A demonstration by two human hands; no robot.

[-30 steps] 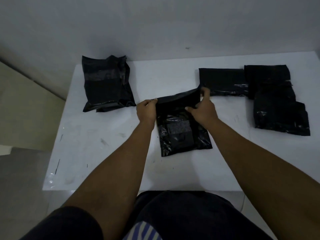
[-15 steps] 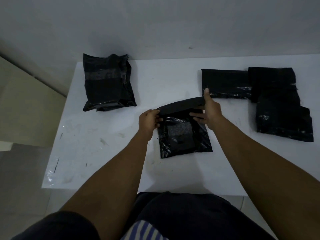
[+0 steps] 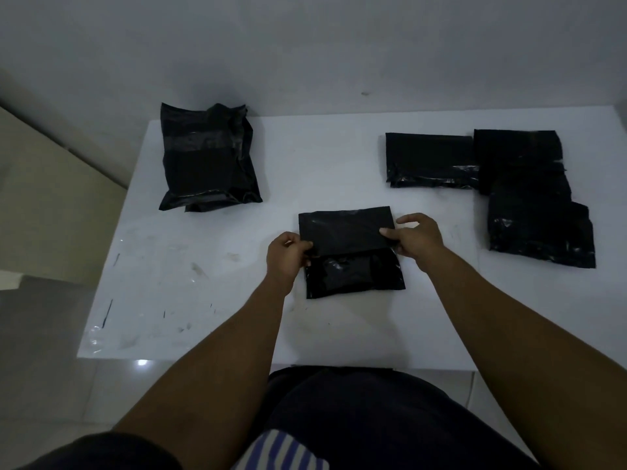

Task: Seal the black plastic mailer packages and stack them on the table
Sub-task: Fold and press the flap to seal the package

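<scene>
A black plastic mailer [image 3: 353,273] lies in the middle of the white table [image 3: 203,293]. Its top flap [image 3: 346,230] is folded toward me, over the bag's upper half. My left hand [image 3: 286,256] pinches the flap's left edge. My right hand [image 3: 415,237] pinches its right edge between thumb and fingers. A small stack of black mailers [image 3: 208,157] sits at the back left. More black mailers lie at the back right: one flat pack [image 3: 429,161] and an overlapping group [image 3: 536,198].
The table top carries scuffs and dark marks on its left half. A grey wall stands right behind the table. Beyond the table's left edge there is beige floor. My lap is against the near edge.
The flap has come from standing upright to lying folded down over the mailer. Both hands moved toward me with it, still at its left and right edges.
</scene>
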